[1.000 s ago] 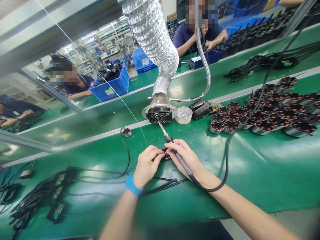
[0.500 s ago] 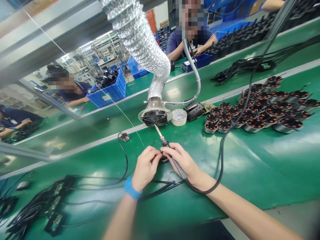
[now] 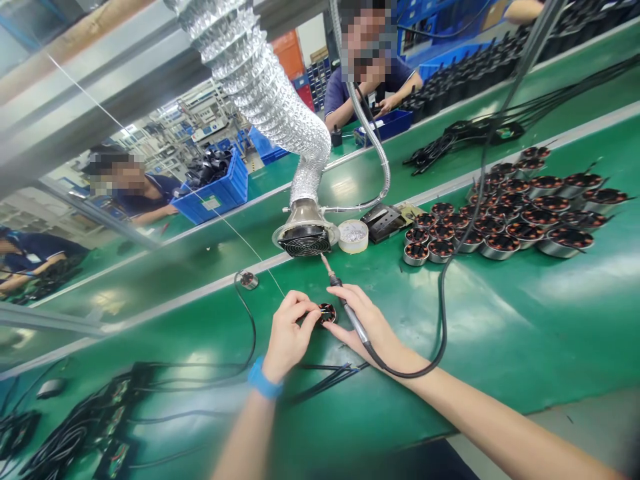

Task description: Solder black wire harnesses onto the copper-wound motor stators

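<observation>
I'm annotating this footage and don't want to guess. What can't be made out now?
All in the head view:
Motor stator: left edge hidden by the left hand; inner details too small.
Soldering iron: part of its handle covered by the right hand.
Lowest circuit board: blurred, cut off by the bottom edge.
Foil duct: upper end cut off by the top edge.
</observation>
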Demonstrator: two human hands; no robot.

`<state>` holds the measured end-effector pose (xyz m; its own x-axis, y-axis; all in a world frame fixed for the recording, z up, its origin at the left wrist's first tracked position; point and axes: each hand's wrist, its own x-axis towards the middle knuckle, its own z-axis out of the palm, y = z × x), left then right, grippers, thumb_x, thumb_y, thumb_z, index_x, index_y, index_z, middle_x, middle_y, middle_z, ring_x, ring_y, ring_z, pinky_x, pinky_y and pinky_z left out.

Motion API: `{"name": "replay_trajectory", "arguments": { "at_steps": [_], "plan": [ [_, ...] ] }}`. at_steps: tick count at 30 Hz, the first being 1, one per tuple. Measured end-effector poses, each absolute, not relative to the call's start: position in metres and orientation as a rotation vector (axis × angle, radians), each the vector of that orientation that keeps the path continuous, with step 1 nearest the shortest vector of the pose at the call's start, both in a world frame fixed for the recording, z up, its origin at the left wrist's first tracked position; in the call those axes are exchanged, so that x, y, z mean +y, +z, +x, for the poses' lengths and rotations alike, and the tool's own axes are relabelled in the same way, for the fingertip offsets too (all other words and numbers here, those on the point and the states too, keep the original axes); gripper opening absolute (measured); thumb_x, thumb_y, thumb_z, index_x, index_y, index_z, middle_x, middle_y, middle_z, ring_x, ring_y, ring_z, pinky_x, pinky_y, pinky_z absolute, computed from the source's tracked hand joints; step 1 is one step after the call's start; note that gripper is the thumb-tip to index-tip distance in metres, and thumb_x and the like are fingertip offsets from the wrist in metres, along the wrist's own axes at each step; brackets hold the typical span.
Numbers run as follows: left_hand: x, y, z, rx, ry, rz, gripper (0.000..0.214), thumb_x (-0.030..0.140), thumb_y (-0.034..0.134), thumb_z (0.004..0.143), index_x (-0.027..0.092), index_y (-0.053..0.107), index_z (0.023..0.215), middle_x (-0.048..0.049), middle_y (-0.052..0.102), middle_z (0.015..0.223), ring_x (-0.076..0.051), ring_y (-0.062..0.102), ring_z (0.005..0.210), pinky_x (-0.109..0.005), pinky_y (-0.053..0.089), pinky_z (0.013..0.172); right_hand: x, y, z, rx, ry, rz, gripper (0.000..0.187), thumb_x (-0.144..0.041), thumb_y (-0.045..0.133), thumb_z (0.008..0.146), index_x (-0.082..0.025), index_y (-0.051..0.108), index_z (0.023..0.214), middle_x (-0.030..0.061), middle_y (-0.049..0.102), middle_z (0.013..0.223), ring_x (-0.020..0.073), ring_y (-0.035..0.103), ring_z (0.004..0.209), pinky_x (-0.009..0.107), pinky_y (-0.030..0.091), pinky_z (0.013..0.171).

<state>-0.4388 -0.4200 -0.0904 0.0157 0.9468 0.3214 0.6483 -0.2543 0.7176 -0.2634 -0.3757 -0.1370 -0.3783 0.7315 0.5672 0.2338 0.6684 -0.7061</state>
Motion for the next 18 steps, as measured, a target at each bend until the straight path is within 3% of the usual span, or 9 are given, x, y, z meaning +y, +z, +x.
{"name": "replay_trajectory", "arguments": {
  "at_steps": [7, 13, 15, 18],
  "plan": [
    [-0.413, -0.083, -0.441, 1.589, 0.977, 1.896, 0.017, 0.021, 0.057, 0.093, 0.019, 0.068, 0.080, -0.0038, 0.068, 0.086, -0.017, 0.063, 0.082, -0.028, 0.047, 0.080, -0.377, -0.151, -0.270, -1.956, 0.784, -0.741, 0.051, -0.013, 0.059, 0.090, -0.028, 0.043, 0.135, 0.0091, 0.052, 0.120, 0.0180, 0.066, 0.088, 0.033, 0.058, 0.080],
    [-0.410, -0.081, -0.438, 1.589, 0.931, 1.920, 0.017, 0.019, 0.058, 0.093, 0.018, 0.067, 0.078, -0.0030, 0.068, 0.085, -0.016, 0.062, 0.081, -0.027, 0.047, 0.078, -0.375, -0.145, -0.267, -1.922, 0.790, -0.744, 0.059, -0.014, 0.068, 0.085, -0.026, 0.044, 0.138, 0.0104, 0.054, 0.122, 0.0191, 0.066, 0.089, 0.033, 0.058, 0.080],
    [-0.412, -0.082, -0.438, 1.593, 0.939, 1.915, 0.017, 0.019, 0.058, 0.093, 0.018, 0.067, 0.078, -0.0033, 0.068, 0.085, -0.016, 0.062, 0.082, -0.027, 0.047, 0.078, -0.375, -0.138, -0.264, -1.861, 0.768, -0.736, 0.051, -0.018, 0.067, 0.088, -0.024, 0.049, 0.135, 0.0086, 0.060, 0.115, 0.0188, 0.066, 0.090, 0.032, 0.057, 0.081],
    [-0.413, -0.083, -0.437, 1.612, 0.947, 1.906, 0.018, 0.020, 0.058, 0.093, 0.018, 0.067, 0.077, -0.0035, 0.068, 0.085, -0.016, 0.062, 0.081, -0.027, 0.046, 0.078, -0.376, -0.125, -0.258, -1.665, 0.625, -0.755, 0.019, -0.019, 0.059, 0.094, -0.022, 0.062, 0.112, 0.0031, 0.069, 0.093, 0.0158, 0.067, 0.080, 0.027, 0.055, 0.075]
  ]
}}
